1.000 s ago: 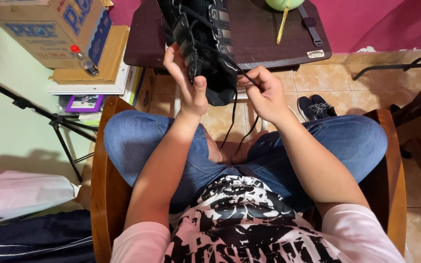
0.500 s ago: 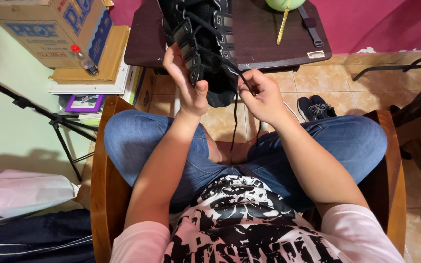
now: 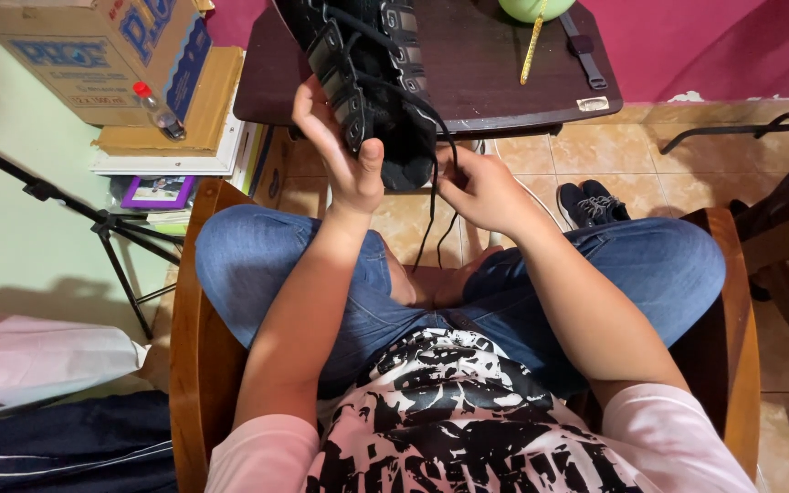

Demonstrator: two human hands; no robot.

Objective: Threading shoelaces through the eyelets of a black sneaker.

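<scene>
Just in front of the dark worktop, a black boot is held up above the person's knees. The left hand grips it from the side, fingers wrapped around the laced part, thumb on the front. The right hand sits just right of the boot, fingers pinching a black lace that hangs down from it. A cardboard box stands well left of the boot.

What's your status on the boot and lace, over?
Left hand grips black boot by its side, held above lap. Right hand pinches black lace, ends hanging between knees. Dark table close behind boot; nothing blocks hands.
</scene>
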